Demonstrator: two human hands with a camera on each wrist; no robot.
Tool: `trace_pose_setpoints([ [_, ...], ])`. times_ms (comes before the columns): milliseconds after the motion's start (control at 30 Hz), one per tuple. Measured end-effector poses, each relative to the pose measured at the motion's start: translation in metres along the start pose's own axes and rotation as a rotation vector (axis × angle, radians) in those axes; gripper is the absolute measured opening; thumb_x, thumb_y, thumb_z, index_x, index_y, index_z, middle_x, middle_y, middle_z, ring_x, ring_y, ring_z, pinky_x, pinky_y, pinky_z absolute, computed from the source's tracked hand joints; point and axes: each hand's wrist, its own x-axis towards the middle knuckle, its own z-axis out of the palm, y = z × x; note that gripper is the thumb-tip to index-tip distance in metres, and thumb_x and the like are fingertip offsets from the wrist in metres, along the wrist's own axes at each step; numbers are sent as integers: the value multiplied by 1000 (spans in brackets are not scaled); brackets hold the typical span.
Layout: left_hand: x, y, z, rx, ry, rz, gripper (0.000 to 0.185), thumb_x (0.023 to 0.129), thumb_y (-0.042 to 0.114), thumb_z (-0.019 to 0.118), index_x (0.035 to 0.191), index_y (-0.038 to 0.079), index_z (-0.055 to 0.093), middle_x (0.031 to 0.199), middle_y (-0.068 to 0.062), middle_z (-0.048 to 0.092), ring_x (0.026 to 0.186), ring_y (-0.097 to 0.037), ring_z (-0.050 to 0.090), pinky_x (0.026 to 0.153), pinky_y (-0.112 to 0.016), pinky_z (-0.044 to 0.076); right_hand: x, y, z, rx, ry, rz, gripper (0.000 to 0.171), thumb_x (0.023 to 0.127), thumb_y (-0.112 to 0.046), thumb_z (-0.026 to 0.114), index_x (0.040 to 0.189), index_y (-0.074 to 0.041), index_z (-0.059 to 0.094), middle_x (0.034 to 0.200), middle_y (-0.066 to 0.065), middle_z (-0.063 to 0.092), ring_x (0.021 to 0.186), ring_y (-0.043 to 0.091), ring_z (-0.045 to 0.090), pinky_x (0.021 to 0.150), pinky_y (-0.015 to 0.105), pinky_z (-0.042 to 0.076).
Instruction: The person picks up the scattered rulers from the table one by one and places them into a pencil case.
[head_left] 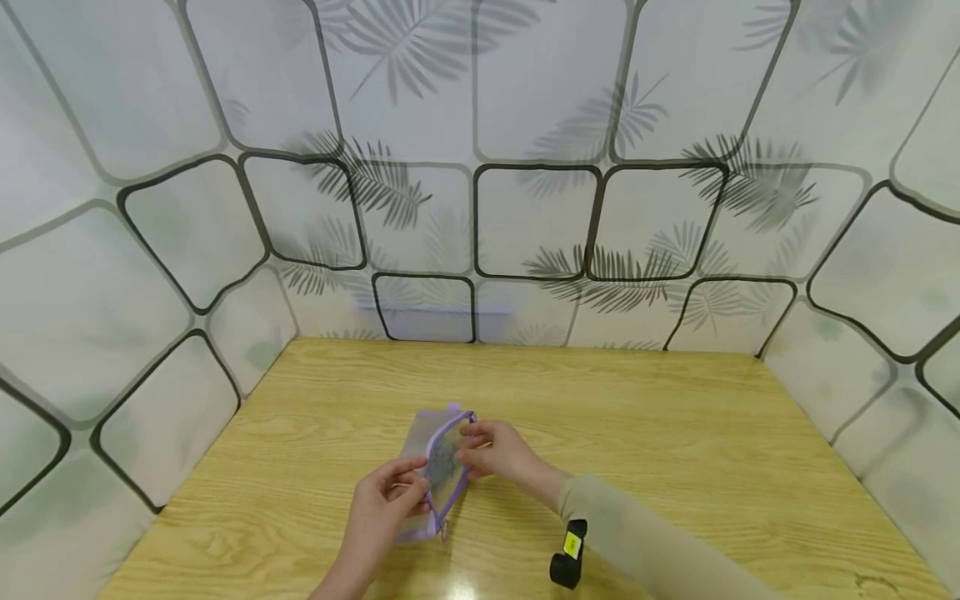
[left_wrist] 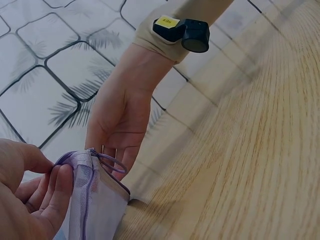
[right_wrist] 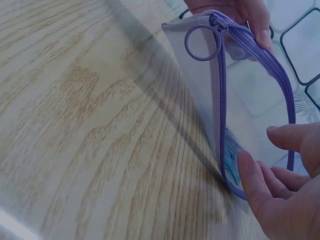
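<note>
Head view, nearest: my right forearm in a beige sleeve [head_left: 660,542] crosses the lower right, with a small black wrist camera [head_left: 568,554] strapped on it.
Head view, table: the wooden table [head_left: 675,433] carries only the pouch; tiled panels with a leaf print [head_left: 525,125] stand close around it.
Head view, pouch: the purple mesh zip pouch [head_left: 438,467] stands on its edge near the front middle, between my two hands.
Left wrist view: my left hand [left_wrist: 30,200] pinches the pouch's top corner, thumb on one side and curled fingers on the other; my right hand [left_wrist: 122,117] hangs behind with its fingers on the pouch's far edge.
Right wrist view: the zip is open and the ring pull [right_wrist: 202,42] hangs at the far end; my right fingers [right_wrist: 255,180] curl around the near rim, holding the mouth apart.
</note>
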Motion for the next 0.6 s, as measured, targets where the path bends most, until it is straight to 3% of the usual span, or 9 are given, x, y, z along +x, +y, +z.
trace_pose_setpoints([
  [267,0,-1,1,12,4,-8,31,90,-6,63,121,-8,63,94,-15,65,72,-12,68,67,-24,64,-5,-1,-4,-48,-5,-23,51,87,-8,72,132,10,53,118,28,64,92,21,69,77,40,65],
  [600,0,-1,2,18,-3,-18,31,90,-5,63,121,-8,63,94,-15,66,71,-11,68,67,-23,64,-7,3,-9,-37,16,-33,52,86,-8,72,131,10,53,117,29,64,92,18,68,76,39,65],
])
